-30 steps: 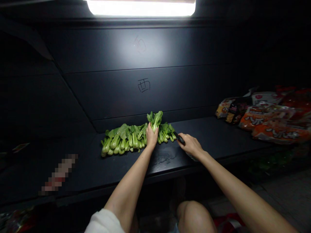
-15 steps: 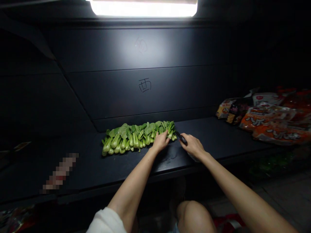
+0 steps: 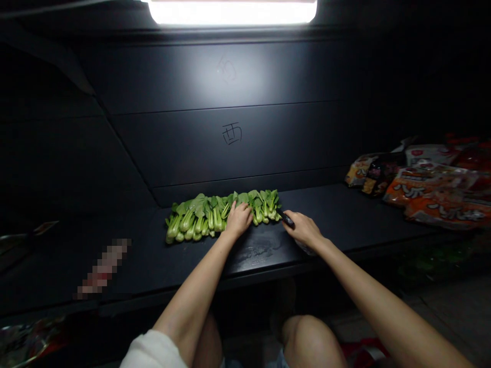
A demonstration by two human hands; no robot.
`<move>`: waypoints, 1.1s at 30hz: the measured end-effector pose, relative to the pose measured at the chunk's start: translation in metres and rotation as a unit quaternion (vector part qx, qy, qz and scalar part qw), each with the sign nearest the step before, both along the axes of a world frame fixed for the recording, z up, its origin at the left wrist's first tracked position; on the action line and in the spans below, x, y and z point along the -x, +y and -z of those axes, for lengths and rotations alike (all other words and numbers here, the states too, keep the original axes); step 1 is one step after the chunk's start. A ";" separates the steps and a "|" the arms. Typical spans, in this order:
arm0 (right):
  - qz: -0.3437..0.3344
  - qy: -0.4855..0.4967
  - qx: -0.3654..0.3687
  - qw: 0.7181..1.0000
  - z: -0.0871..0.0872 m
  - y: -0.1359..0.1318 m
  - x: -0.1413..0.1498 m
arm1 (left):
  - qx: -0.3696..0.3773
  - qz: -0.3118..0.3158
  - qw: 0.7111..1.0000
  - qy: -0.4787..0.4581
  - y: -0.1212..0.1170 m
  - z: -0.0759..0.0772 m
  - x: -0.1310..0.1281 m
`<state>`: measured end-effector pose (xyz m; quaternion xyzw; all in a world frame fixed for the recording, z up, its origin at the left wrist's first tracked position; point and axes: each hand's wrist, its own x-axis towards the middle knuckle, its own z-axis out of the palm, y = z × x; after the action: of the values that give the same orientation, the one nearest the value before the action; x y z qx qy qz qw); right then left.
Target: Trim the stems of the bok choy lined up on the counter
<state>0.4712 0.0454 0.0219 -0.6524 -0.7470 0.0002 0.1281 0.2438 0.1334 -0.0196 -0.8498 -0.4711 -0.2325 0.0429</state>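
A long row of bok choy point(image 3: 195, 220), with pale green stalks and dark leaves, lies along the dark shelf point(image 3: 330, 214). Over the middle of the row rests my left hand point(image 3: 240, 219), its thumb apart from the fingers, touching the stalks and leaves. My right hand point(image 3: 303, 227) is at the right end of the row, closed around a black narrow object point(image 3: 287, 220) whose tip points at the last stalks; its kind is unclear. Something thin and see-through point(image 3: 306, 249) shows below that hand. Wet marks point(image 3: 261, 250) shine on the shelf in front.
Orange packaged bags point(image 3: 433, 194) are piled at the right. A bright lamp point(image 3: 233, 13) hangs above the dark back panel point(image 3: 172, 143), which bears a written character. A blurred-out patch point(image 3: 103, 268) lies at left. Below the shelf edge are my knees point(image 3: 312, 337).
My left hand has moved left along the bok choy, from near the right end to the middle. My right hand stays by the right end, holding the black object. The view has shifted slightly.
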 end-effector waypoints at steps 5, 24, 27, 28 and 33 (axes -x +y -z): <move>-0.010 -0.036 0.015 0.999 -0.004 0.001 0.011 | -0.047 -0.004 0.999 -0.010 -0.004 -0.004 0.022; -0.075 -0.027 0.006 0.997 -0.003 0.001 0.034 | -0.034 -0.129 0.991 -0.023 -0.010 0.008 0.039; -0.084 -0.020 0.007 0.996 0.001 0.003 0.037 | -0.048 -0.135 0.989 -0.043 -0.012 0.008 0.049; -0.084 -0.019 0.007 0.996 0.002 0.004 0.039 | -0.053 -0.137 0.988 -0.051 -0.013 0.009 0.053; -0.079 -0.035 0.013 0.996 0.001 0.006 0.050 | -0.077 -0.130 0.985 -0.079 -0.021 0.009 0.071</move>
<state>0.4209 0.0510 0.0210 -0.5922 -0.8003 -0.0028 0.0934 0.1733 0.1125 -0.0288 -0.7546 -0.5603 -0.3265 0.1006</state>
